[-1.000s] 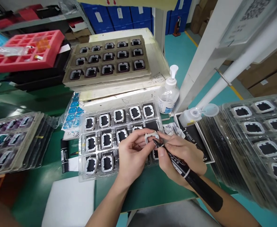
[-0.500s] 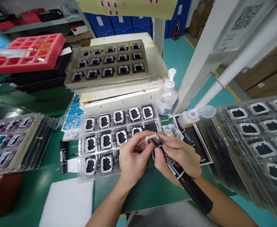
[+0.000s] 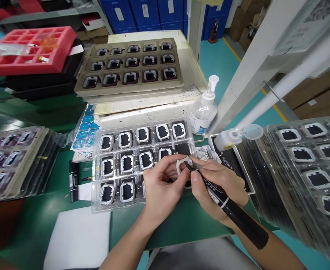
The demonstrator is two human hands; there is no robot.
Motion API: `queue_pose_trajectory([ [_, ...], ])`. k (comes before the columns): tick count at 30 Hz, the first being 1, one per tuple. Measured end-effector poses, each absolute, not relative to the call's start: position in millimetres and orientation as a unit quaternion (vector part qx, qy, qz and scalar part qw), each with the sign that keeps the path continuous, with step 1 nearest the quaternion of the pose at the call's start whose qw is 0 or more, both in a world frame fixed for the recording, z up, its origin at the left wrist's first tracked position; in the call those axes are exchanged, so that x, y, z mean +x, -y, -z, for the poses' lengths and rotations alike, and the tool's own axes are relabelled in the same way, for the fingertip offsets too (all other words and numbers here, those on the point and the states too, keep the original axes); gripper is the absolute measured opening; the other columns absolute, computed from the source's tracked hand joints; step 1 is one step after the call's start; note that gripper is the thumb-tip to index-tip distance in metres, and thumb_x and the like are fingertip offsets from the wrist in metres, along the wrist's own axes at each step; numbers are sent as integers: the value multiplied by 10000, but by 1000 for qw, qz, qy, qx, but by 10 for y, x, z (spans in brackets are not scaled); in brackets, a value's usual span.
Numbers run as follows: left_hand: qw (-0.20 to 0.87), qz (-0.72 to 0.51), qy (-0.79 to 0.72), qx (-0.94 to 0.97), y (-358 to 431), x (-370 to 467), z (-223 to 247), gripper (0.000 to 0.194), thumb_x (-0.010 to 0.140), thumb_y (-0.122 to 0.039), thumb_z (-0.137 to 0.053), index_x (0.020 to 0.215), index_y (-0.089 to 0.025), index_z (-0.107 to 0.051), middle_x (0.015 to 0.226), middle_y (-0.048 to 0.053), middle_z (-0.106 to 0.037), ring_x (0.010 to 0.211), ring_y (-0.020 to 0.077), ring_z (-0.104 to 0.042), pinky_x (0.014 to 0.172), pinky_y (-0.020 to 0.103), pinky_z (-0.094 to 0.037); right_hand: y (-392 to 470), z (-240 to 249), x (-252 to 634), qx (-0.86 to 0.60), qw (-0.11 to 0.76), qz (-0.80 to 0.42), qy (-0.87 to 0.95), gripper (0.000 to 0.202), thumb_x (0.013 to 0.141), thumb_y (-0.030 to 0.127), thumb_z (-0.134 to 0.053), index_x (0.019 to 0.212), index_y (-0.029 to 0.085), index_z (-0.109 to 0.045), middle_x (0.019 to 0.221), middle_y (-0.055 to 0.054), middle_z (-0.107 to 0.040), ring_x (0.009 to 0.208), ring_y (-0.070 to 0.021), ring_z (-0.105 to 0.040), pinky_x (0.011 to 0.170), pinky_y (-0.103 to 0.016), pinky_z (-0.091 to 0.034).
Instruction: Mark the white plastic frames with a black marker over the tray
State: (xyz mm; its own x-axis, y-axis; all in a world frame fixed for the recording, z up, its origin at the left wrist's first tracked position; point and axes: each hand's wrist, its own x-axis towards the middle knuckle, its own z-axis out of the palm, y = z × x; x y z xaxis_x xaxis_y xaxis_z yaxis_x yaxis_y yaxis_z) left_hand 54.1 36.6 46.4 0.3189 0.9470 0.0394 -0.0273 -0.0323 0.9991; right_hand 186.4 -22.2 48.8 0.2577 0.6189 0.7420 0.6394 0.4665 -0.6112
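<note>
Hands (image 3: 224, 182), diagonal marker (image 3: 234, 213), tip up-left

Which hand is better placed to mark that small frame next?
Probably the right hand: it holds the marker, tip close to the frame. The left hand is occupied gripping that frame.

With our bare left hand (image 3: 163, 187) we pinch, thumb (image 3: 182, 179) facing curled fingers (image 3: 165, 162); our bare right hand (image 3: 220, 183) holds a writing grip, bare forearms (image 3: 129, 242) slanting inward.
</note>
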Motion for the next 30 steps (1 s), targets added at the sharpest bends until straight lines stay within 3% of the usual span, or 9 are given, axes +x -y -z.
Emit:
queue_pose_trajectory([
  [8, 522, -429, -381, 631, -360, 491, -431, 220, 901, -131, -814, 1110, -198, -808, 864, 12, -845, 715, 135, -780, 683, 195, -639, 199, -482, 1852, -505, 602, 19, 618, 278, 875, -57, -739, 1035, 165, -693, 882, -61, -782, 890, -250, -844, 849, -369, -757],
  [19, 480, -440, -362, 667, -362, 472, -401, 217, 927, -135, -791, 1132, -204, -805, 896, 12, -854, 688, 120, -767, 667, 189, -636, 197, -500, 1842, -514, 605, 21, 608, 323, 875, -46, -727, 1067, 214, -727, 893, -25, -799, 886, -252, -844, 820, -391, -768],
  [30, 638, -416, -369, 533, -442, 531, -564, 176, 840, -147, -852, 1002, -165, -786, 787, 34, -844, 637, 161, -804, 639, 212, -673, 213, -553, 1884, -488, 622, 15, 612, 303, 906, 9, -725, 1108, 233, -704, 867, -1, -780, 741, -206, -801, 894, -454, -772],
])
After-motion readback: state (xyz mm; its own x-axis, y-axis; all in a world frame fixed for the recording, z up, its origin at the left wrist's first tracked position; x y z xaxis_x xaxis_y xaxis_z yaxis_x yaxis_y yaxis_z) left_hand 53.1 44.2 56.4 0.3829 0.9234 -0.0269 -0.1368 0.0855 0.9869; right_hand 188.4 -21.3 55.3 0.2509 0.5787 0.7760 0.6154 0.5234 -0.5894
